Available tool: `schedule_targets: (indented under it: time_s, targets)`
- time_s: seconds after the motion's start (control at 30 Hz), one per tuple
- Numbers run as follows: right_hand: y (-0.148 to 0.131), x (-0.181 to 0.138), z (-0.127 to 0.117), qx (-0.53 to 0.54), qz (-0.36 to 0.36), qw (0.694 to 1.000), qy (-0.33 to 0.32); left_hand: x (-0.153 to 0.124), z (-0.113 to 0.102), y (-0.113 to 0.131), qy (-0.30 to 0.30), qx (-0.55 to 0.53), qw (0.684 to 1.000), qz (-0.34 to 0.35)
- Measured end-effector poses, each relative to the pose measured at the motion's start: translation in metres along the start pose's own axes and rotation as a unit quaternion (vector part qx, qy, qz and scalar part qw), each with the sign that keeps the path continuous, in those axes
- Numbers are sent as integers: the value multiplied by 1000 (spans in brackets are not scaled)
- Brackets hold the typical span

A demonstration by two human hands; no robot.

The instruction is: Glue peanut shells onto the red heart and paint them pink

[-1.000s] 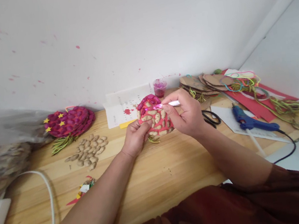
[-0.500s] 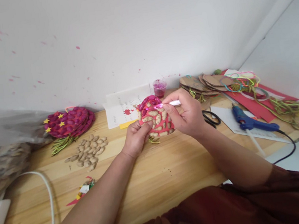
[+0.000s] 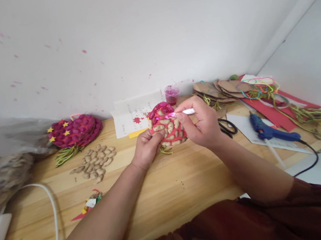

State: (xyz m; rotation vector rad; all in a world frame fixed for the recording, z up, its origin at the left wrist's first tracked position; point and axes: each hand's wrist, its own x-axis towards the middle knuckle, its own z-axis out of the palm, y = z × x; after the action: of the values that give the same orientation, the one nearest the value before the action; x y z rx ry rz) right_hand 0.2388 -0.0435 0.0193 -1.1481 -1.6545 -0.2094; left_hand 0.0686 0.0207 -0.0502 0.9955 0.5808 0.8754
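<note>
My left hand (image 3: 148,145) is closed on the lower left edge of a red disc covered in peanuts (image 3: 168,130), thumb on its face. The peanuts along the disc's top are painted magenta; those lower down are bare tan shells. A few yellow-green strings hang beneath it. Pinched in my right hand (image 3: 199,121) is a paintbrush (image 3: 189,111) with a white handle, its pink-stained end lying over the upper peanuts. Behind the disc, a clear plastic cup (image 3: 172,93) of magenta paint stands near the wall.
Left lie loose peanuts (image 3: 97,160), finished magenta discs (image 3: 73,130) with yellow stars, and a plastic bag of peanuts (image 3: 2,177). Right are cardboard discs (image 3: 213,91), black-handled scissors (image 3: 228,126), a blue glue gun (image 3: 272,131) with a cord, red paper (image 3: 281,111) and green strings (image 3: 308,112).
The brush tip has shifted slightly left and down over the painted peanuts. My left hand and the disc stay almost where they were.
</note>
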Motion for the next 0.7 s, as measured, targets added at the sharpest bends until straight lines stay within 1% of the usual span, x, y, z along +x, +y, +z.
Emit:
schedule_targets:
  time_s: [0.2, 0.43, 0.7]
  targets:
    - [1, 0, 1, -2, 14, 1000, 12, -1, 2, 0, -2, -6, 1000, -4]
    - [0, 0, 0, -8, 33, 999, 3, -2, 2, 2, 5, 2, 1000, -6]
    - [0, 0, 1, 4, 36, 999, 3, -2, 2, 2, 3, 7, 1000, -4]
